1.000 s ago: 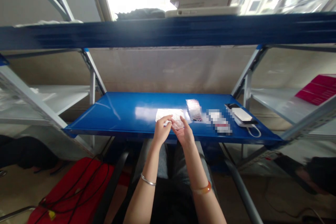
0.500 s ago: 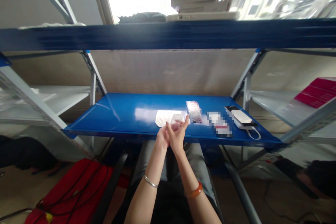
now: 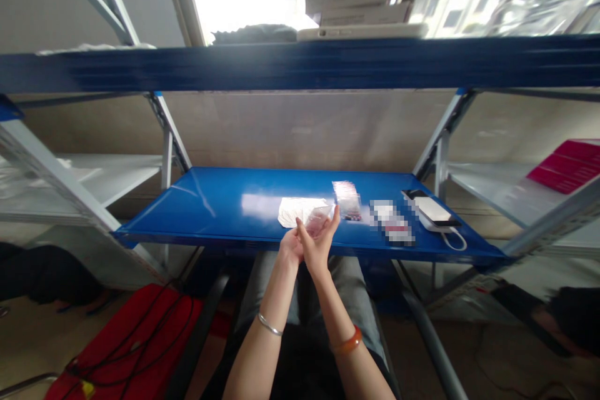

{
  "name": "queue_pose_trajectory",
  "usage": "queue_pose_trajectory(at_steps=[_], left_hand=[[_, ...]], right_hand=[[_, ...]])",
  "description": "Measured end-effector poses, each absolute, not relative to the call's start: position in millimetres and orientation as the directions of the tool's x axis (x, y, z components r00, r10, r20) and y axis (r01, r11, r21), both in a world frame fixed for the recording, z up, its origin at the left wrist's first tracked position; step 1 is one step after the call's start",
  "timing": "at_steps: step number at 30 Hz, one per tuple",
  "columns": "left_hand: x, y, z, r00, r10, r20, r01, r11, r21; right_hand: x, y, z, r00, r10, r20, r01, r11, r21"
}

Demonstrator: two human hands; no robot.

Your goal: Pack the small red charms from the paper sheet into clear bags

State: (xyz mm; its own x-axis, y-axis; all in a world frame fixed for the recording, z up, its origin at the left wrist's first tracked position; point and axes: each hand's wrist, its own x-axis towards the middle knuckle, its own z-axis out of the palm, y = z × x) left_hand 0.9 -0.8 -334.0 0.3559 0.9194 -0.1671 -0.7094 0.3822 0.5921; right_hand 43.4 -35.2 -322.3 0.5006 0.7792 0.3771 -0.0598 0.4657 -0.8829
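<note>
While I pinched a small clear plastic bag (image 3: 317, 220) in my right hand (image 3: 319, 245), my left hand (image 3: 290, 249) pressed against it, its grip unclear to me, the bag just above the blue steel shelf (image 3: 210, 212).

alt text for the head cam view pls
A left hand with a silver bangle and a right hand with an orange bangle hold a small clear plastic packet. Behind them, a blue metal shelf bears a white paper sheet and a white power bank.
</note>
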Motion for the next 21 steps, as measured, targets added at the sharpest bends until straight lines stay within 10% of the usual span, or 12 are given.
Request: queue_pose_trajectory(at_steps=[6, 21], left_hand=[[-9, -4, -332, 0.231, 0.887, -0.399, -0.695, 0.438, 0.571], [-1, 87, -307, -0.218, 0.969, -0.113, -0.034, 0.108, 0.994]], right_hand=[[55, -35, -314, 0.671, 0.698, 0.249, -0.152, 0.459, -0.876], [86, -18, -326, 0.774, 0.617, 0.145, -0.184, 0.438, -0.880]])
